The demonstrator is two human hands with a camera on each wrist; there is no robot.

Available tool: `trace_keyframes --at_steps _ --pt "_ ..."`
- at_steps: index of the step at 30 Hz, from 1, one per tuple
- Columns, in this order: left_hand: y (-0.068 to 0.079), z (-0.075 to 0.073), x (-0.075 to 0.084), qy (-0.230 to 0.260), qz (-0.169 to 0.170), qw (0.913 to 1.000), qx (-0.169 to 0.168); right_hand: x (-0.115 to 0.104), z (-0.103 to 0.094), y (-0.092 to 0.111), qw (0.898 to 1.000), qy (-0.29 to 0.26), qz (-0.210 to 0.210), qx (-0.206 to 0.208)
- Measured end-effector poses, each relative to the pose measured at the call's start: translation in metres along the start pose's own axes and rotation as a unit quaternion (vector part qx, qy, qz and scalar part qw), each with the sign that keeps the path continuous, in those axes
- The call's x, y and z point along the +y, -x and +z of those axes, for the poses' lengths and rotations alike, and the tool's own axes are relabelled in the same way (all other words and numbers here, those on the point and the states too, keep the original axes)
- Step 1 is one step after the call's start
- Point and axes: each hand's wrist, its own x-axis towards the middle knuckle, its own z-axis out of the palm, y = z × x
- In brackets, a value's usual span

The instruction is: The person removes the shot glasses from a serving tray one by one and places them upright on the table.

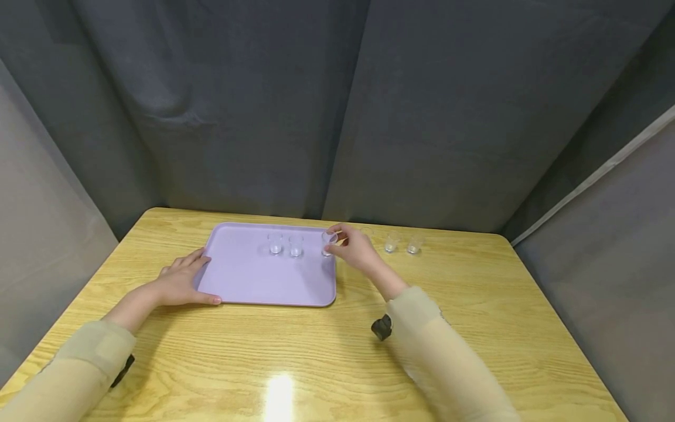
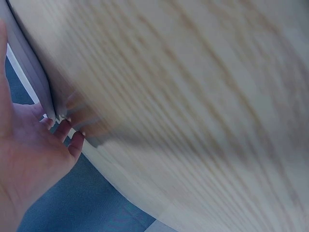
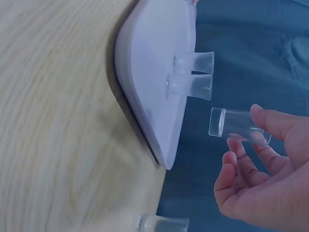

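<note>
Remotely, I watch the fingers of the right hand [image 1: 358, 251] pinching a clear cup [image 3: 236, 124], upright just above the lilac tray [image 1: 253, 281], near its right end. From that cup, two more cups [image 1: 296, 247] stand on the tray at nine o'clock. At eight, the left hand [image 1: 179, 282] spreads wide, touching the tray's corner. Toward three, two further cups [image 1: 392, 242] stand on the desk [image 1: 474, 305]; a dark curtain [image 1: 263, 117] hangs at twelve.

The tray [image 1: 253, 284] looks like smooth plastic. The cups [image 3: 199, 87] are smooth, shiny and see-through; glass or plastic, it's hard to tell. The table [image 1: 237, 351] looks like wood, glossy at the near side. The far curtain [image 1: 253, 117] and the sleeves [image 1: 448, 357] are dull cloth.
</note>
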Motion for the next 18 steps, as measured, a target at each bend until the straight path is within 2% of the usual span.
trace_keyframes --at_steps 9,18 --pt "-0.001 -0.001 0.001 0.004 -0.003 1.0000 -0.003 0.005 -0.021 0.012 1.000 -0.010 -0.014 0.012" --pt "-0.001 -0.001 0.000 0.007 -0.003 1.0000 -0.004 0.021 -0.031 0.024 0.998 -0.003 -0.023 0.050"
